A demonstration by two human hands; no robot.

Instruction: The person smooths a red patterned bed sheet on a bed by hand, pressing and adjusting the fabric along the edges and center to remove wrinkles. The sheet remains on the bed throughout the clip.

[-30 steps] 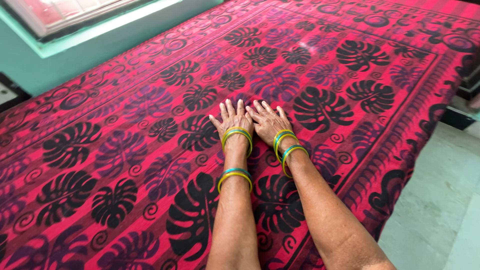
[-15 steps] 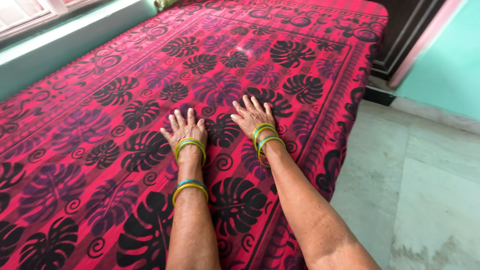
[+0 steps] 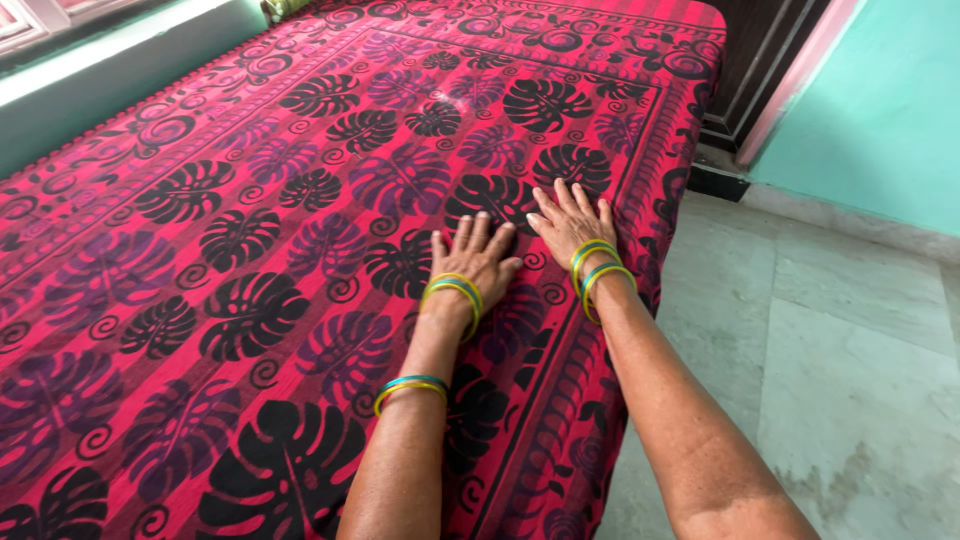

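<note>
Since half a second ago, both hands have slid closer together and nearer the bed's right edge. The left hand (image 3: 472, 258) lies flat, palm down, fingers spread, holding nothing, on the red bedsheet (image 3: 250, 230) with black and purple leaf prints. The right hand (image 3: 573, 222) rests just beside it, equally flat and empty. Green and yellow bangles (image 3: 598, 275) circle both wrists. Pale floor tiles (image 3: 850, 380) lie to the right.
</note>
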